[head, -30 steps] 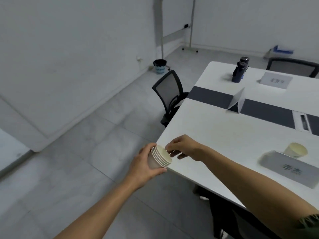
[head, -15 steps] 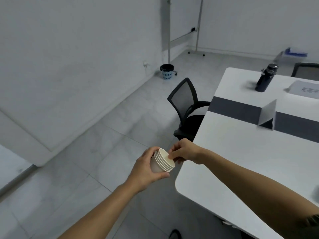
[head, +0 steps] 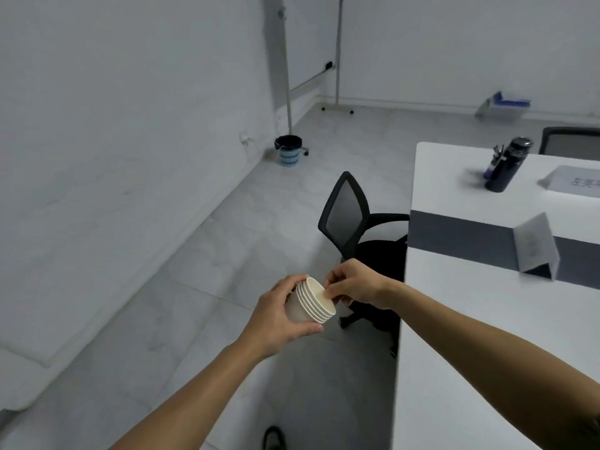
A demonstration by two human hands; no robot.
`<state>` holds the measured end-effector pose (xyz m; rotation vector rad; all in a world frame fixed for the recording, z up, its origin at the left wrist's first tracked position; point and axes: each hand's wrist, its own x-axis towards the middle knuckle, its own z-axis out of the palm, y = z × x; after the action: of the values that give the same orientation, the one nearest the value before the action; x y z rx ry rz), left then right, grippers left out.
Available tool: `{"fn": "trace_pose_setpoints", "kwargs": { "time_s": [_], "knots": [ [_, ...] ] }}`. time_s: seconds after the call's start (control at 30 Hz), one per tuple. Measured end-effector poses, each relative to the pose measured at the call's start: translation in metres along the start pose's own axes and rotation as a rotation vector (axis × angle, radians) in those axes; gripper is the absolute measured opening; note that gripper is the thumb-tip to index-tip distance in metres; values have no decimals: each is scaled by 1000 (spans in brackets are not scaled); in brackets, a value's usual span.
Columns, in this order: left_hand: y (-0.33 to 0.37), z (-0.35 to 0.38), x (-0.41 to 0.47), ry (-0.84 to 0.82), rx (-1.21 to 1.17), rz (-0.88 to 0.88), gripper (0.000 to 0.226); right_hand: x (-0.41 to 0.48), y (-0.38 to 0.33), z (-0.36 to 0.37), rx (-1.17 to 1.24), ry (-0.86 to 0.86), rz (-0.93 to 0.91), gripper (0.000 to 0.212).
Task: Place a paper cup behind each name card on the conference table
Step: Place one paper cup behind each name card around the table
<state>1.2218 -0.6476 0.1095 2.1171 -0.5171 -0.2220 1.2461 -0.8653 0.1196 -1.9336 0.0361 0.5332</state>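
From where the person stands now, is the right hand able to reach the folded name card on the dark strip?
Probably yes. The right hand is busy at the stack of cups, but bare table lies between it and the name card, with nothing in between.

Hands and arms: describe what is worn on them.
Both are bare: the left hand and right hand wear no gloves, rings or watch that show, and both forearms are uncovered. Only a dark olive sleeve edge shows at the right upper arm.
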Motion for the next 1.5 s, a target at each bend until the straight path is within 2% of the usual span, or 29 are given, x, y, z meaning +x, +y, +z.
{"fn": "trace_pose_setpoints", "kwargs": {
  "time_s": [0.17,0.37,0.6,0.8,0.97,1.13,1.27,1.37,1.5],
  "knots": [
    [-35,-46,84,-137,0,78,83,61,-20,-14,118,109,45,6],
    [-34,-53,173,-314,19,203,79,81,-13,-49,316,383,99,6],
    [-10,12,269,-527,22,317,81,62,34,-127,540,654,229,14],
    [28,80,342,-691,34,400,78,49,68,-197,704,756,254,17],
    [53,120,391,-757,36,447,75,39,87,-242,777,812,262,23],
    [66,159,438,-849,38,441,74,31,112,-286,807,949,363,22],
    [72,184,483,-906,45,423,79,28,129,-328,846,1126,432,16],
    [78,199,518,-932,42,423,80,21,139,-360,823,1343,540,21],
    [94,226,561,-971,57,433,71,2,148,-403,795,1607,605,11]
  ]
}}
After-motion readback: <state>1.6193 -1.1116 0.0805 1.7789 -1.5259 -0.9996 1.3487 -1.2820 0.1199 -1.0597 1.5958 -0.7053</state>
